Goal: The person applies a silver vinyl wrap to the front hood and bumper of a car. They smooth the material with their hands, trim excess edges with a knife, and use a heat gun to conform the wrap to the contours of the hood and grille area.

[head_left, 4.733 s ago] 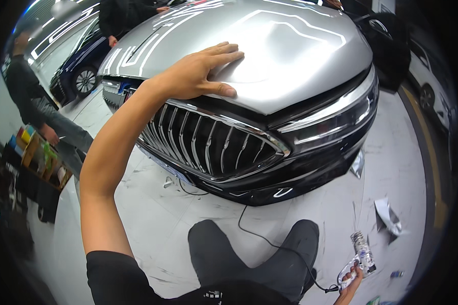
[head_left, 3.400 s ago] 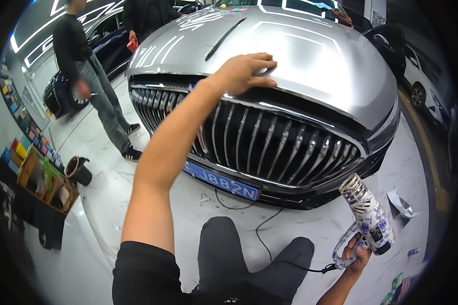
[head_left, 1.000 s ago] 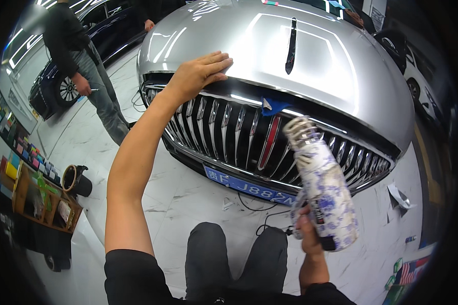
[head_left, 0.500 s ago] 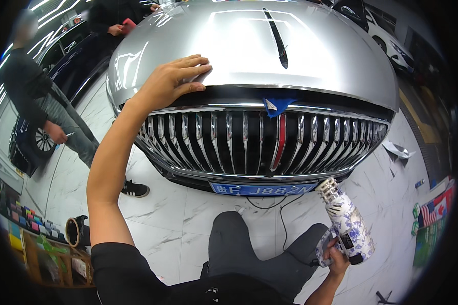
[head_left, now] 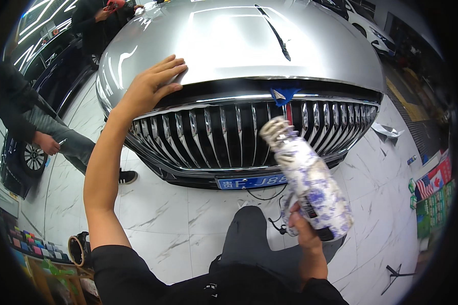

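My left hand lies on the front left edge of a silver car hood, its fingers stretched out and holding nothing. In my right hand is a heat gun with a white and purple floral pattern, gripped by its handle. Its metal nozzle points up and left, in front of the chrome grille, and hides part of it. A scrap of blue material sticks out at the top of the grille, above a red slat. The heat gun partly covers the blue number plate.
At the left stands a person in dark clothes, with a small thin object in hand. Another person at the far left holds a red tool. A dark car is parked behind them. Crumpled film lies on the floor at the right.
My right hand has brought the heat gun up and left, from beside my knee to in front of the grille. My left hand stays on the hood edge while the whole view shifts slightly.
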`<state>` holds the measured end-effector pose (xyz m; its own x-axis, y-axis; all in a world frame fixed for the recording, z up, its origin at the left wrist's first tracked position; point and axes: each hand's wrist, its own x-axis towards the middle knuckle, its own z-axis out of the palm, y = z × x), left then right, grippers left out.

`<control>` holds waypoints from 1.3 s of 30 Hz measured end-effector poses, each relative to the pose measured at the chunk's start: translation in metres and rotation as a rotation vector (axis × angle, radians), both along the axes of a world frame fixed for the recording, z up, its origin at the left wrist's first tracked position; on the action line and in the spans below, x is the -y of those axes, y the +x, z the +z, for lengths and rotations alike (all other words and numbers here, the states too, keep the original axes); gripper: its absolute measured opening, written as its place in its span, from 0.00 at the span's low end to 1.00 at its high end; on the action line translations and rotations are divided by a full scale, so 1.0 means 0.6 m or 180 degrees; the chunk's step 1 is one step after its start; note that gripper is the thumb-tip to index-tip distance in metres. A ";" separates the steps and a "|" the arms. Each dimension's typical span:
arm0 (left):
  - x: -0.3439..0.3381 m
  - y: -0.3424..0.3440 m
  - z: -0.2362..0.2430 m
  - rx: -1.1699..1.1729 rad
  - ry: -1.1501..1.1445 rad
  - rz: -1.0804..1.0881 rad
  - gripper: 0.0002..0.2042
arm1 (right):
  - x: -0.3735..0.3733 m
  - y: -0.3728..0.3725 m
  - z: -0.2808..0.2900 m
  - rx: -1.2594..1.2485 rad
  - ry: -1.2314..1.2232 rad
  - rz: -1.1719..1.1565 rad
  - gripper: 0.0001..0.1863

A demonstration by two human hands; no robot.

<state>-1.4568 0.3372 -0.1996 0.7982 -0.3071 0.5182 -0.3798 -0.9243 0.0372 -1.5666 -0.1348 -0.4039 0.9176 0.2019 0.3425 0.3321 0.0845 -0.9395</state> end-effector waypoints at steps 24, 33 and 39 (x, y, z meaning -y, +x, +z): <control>0.309 0.314 0.058 -0.0374 0.0545 -0.0331 0.63 | 0.303 -0.205 -0.199 -0.1418 0.0329 -0.1312 0.19; 0.265 0.256 0.043 -0.0329 0.0521 -0.0624 0.54 | 0.214 -0.149 -0.093 -0.1410 0.0735 -0.1207 0.21; 0.235 0.211 0.046 -0.0595 0.0233 -0.0690 0.51 | 0.227 -0.159 -0.100 -0.1508 0.0857 -0.1206 0.24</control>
<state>-1.3305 0.1964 -0.1720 0.7894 -0.5121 0.3385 -0.5616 -0.8251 0.0613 -1.6617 -0.2709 -0.4639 0.9720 -0.2005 -0.1222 -0.0589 0.2955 -0.9535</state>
